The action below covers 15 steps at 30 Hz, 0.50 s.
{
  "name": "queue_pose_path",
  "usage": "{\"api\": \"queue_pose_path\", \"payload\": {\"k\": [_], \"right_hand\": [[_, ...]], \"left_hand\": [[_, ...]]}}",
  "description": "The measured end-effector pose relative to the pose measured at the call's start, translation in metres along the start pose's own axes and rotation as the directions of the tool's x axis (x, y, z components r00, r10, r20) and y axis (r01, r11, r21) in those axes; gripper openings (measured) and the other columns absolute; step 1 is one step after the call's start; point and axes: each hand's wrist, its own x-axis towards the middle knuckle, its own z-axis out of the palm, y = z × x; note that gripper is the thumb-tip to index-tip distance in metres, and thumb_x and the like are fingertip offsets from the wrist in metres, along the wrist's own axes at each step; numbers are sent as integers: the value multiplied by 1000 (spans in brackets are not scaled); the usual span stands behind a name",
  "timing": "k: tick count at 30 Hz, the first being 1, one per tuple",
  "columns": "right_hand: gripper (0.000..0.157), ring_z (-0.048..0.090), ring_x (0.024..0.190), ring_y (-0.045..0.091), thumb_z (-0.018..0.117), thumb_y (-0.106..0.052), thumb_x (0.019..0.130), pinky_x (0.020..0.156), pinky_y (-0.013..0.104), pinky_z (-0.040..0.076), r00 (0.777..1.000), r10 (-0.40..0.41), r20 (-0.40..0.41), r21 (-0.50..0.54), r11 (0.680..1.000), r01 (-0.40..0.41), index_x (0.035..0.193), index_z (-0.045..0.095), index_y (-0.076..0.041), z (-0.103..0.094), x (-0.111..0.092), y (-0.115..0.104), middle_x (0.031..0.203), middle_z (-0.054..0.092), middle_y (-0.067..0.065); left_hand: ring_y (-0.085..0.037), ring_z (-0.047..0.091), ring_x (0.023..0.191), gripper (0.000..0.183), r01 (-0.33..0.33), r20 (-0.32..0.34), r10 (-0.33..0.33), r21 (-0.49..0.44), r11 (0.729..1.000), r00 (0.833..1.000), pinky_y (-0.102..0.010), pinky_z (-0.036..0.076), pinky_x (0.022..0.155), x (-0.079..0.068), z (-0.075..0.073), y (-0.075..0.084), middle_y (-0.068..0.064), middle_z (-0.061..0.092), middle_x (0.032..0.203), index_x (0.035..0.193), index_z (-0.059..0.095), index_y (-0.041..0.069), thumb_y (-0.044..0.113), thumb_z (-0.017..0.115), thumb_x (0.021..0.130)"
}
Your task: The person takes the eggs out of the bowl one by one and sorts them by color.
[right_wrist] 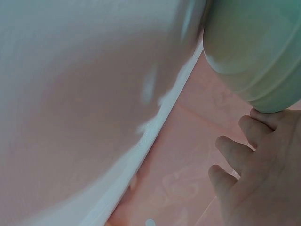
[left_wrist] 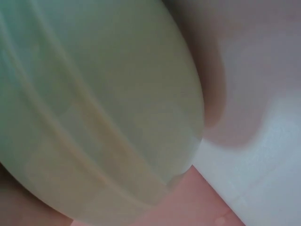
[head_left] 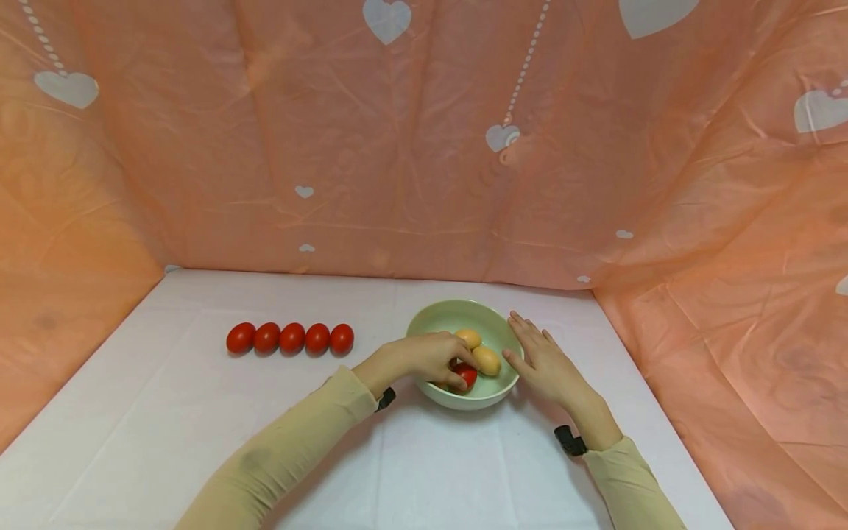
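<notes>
A pale green bowl (head_left: 457,402) stands on the table, its outer wall filling much of the left wrist view. My left hand (head_left: 433,357) reaches over its near left rim, thumb and fingers curled round a red cherry tomato (head_left: 467,376) inside the bowl. Beside that tomato lie two yellow oval fruits (head_left: 487,361), the farther one partly behind my fingers. My right hand (head_left: 546,366) rests against the bowl's right side with its fingers stretched out; in the right wrist view those fingers (right_wrist: 235,153) spread beneath the bowl wall (right_wrist: 256,56).
Left of the bowl, several red cherry tomatoes (head_left: 292,338) lie in a straight row. A white cloth covers the table (head_left: 199,442). Orange-pink sheets (head_left: 411,184) with heart prints hang along the back and both sides.
</notes>
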Motion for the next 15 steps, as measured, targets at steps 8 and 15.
{"api": "queue_pose_path", "payload": {"k": [8, 15], "right_hand": [[71, 26, 153, 45, 52, -40, 109, 123, 66, 16, 1000, -5, -3, 3, 1000, 6, 162, 27, 0, 0, 0, 0, 170, 25, 15], [70, 27, 153, 46, 53, -37, 109, 122, 67, 17, 1000, -15, -16, 7, 1000, 15, 162, 29, 1, 0, -1, -1, 170, 26, 16]], "left_hand": [[-10, 59, 96, 37, -5, -25, 5, -9, 1000, 1000, -22, 47, 86, -1, 1, -2, 6, 68, 110, 126, 76, 18, 30, 82, 92], [-12, 61, 110, 36, -28, -92, 26, -22, 999, 995, -26, 49, 98, -6, 0, -1, -2, 69, 126, 126, 75, 13, 28, 81, 93]]}}
